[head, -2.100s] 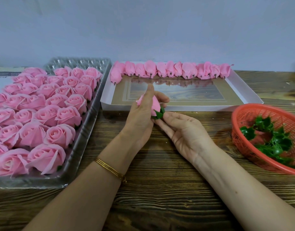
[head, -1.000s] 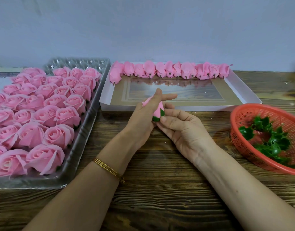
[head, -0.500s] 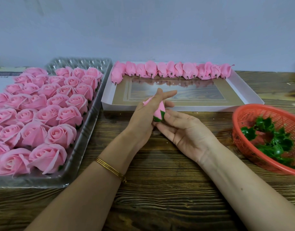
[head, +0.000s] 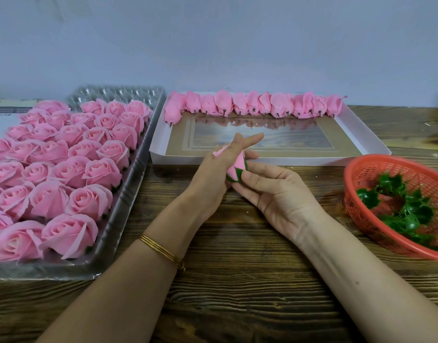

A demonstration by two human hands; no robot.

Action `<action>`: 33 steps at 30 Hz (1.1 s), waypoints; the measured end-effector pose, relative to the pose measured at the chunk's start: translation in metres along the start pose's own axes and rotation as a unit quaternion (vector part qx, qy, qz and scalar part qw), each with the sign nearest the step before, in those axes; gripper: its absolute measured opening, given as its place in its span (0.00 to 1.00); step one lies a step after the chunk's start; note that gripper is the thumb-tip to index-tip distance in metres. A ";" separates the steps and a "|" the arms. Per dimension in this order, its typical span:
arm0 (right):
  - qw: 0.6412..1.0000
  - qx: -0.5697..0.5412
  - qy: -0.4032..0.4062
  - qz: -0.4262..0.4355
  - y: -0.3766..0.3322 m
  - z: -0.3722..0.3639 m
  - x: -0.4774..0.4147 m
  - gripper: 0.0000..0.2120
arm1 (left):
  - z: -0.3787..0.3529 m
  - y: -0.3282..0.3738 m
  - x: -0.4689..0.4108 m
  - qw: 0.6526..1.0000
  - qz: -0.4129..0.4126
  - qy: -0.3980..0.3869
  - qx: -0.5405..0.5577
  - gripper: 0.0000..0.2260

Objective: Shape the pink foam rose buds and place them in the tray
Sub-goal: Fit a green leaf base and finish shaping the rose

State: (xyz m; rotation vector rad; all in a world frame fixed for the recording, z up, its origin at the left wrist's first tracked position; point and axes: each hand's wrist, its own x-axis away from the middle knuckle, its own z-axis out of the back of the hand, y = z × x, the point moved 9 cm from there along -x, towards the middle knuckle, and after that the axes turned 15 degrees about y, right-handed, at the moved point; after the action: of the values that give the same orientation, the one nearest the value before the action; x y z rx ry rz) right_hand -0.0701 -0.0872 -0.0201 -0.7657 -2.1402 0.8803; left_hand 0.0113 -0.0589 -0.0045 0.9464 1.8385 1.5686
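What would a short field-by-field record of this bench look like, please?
held item: pink bud with a green calyx at its base, above the wooden table
left hand: grips the bud's upper part, one finger straight
right hand: pinches the calyx end
white tray: one row of buds along its far edge
clear tray: rows of opened roses, far cups unfilled
red basket: loose green calyxes
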 end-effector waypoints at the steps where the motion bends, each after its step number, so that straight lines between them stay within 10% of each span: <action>1: 1.000 0.001 -0.001 0.003 0.000 0.000 0.000 0.19 | 0.000 0.000 0.000 1.000 0.000 -0.001 -0.002 0.18; 25: 0.996 0.056 0.047 0.055 -0.002 0.006 -0.007 0.06 | 0.009 -0.008 -0.002 0.997 0.038 0.044 0.047 0.14; 33: 0.982 0.052 0.128 0.128 -0.012 0.021 -0.011 0.18 | 0.005 -0.021 0.000 0.992 0.069 0.067 0.082 0.18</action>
State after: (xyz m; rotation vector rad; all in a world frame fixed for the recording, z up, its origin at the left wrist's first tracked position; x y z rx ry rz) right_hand -0.0827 -0.1093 -0.0263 -1.0555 -1.7826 0.9601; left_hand 0.0116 -0.0575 -0.0262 1.0854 2.0598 1.6166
